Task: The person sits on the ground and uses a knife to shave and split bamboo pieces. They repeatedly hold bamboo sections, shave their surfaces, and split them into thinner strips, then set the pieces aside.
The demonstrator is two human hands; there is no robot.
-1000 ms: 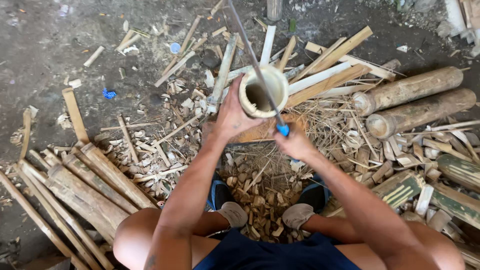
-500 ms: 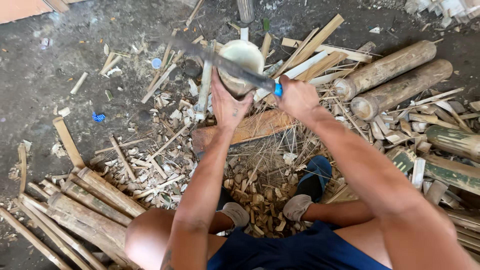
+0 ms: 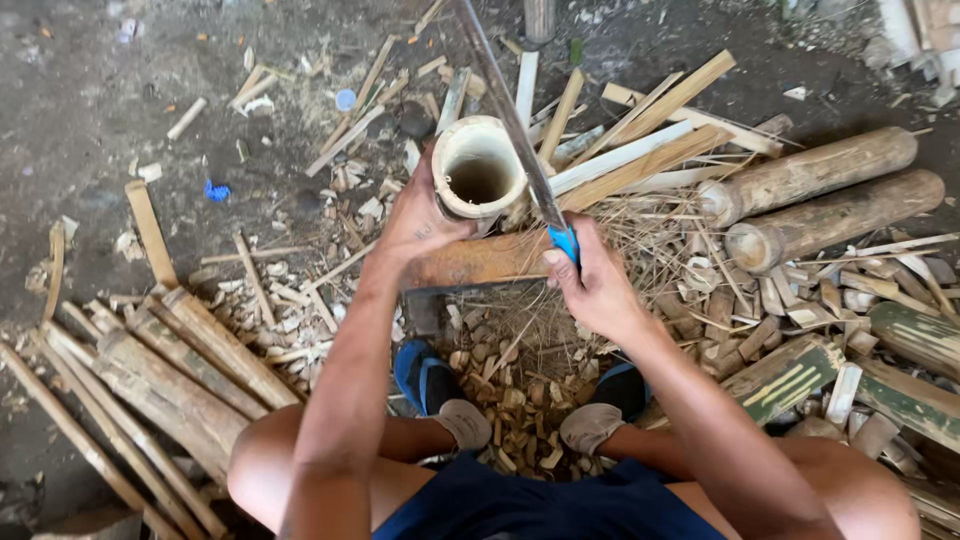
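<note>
A hollow bamboo tube stands upright on a wooden block, its open end facing me. My left hand grips the tube's left side. My right hand holds the blue handle of a long machete. The blade points up and away, passing just right of the tube's rim. I squat with both feet below the block.
Two thick bamboo logs lie at the right. Split bamboo strips fan out behind the tube. A stack of split slats lies at the lower left. Chips and shavings cover the dirt floor between my feet.
The machete lay flat across the tube's top half a second ago; now the blade is raised again, pointing away. My left hand still holds the tube.
</note>
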